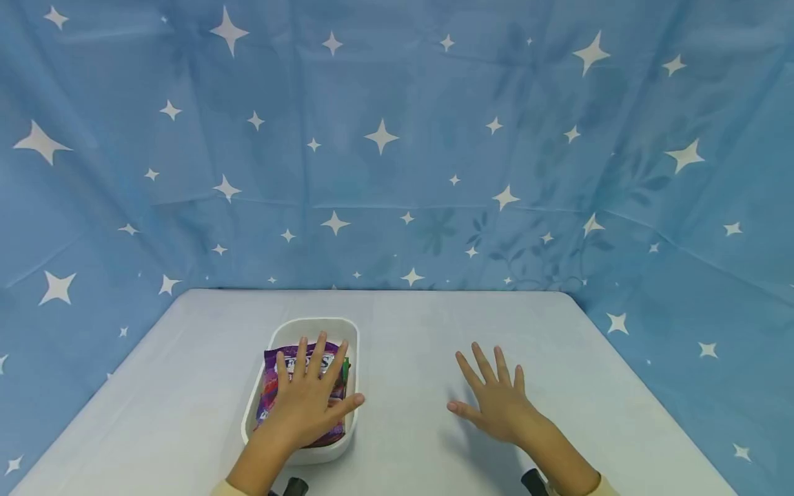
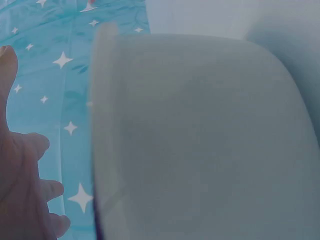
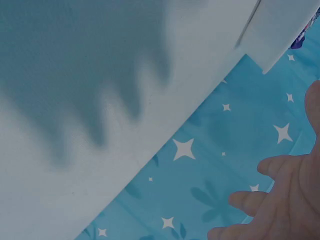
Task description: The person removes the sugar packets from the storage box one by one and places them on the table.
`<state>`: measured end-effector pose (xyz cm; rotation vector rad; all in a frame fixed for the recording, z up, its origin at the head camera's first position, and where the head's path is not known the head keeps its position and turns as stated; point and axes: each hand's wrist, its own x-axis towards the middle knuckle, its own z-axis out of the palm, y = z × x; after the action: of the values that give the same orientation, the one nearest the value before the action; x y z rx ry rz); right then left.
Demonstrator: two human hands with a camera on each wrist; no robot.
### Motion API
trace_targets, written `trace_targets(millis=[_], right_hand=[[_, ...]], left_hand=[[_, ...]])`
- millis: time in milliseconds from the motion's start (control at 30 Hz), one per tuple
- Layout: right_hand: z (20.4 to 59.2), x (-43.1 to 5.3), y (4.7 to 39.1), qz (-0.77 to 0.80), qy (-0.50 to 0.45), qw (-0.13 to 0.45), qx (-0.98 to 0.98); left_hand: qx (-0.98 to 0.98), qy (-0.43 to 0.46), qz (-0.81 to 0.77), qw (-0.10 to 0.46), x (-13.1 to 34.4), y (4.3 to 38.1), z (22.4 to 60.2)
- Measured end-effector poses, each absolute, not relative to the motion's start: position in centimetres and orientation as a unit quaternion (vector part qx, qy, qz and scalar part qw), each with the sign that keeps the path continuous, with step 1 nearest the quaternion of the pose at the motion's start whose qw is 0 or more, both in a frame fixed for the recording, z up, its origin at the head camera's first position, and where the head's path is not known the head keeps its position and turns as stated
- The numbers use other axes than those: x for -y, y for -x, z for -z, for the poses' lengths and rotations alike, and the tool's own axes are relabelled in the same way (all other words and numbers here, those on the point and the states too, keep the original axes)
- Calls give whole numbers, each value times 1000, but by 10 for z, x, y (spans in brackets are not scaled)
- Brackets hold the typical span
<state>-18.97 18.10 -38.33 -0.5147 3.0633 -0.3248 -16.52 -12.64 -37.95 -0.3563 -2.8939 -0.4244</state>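
Observation:
My left hand [image 1: 308, 403] is spread flat, palm down, over a white plastic bin [image 1: 356, 344] on the left half of the table. In the bin lie purple snack packets [image 1: 269, 386], partly covered by that hand, with a bit of green packaging at the right side. The left wrist view shows the bin's outer wall [image 2: 210, 135] close up, with the left hand [image 2: 22, 185] level with its rim. To the right, my right hand [image 1: 499, 406] hovers above the tabletop with fingers spread and nothing in its grasp; its shadow falls on the table in the right wrist view.
The white table [image 1: 403, 393] has rounded far corners. Behind it and along both sides hangs a blue curtain [image 1: 397, 172] with white stars. Dark camera mounts [image 1: 535, 481] show by both wrists.

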Motion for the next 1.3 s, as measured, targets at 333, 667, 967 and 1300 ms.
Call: trace_targets(millis=[333,667,967,1300], right_hand=[[372,-146,188,201,215,30,-955],[369,-83,201,247,230,38,-940],[367,-56,200,274,244,58,-928],[368,-42,198,320,251,85,-910]], left_hand=[[963,60,239,108,183,145,370],[938,-6,336,84,231,139,401],[852,5,524,11,235,151,430],[765,-5,644,-12,224,158,436]])
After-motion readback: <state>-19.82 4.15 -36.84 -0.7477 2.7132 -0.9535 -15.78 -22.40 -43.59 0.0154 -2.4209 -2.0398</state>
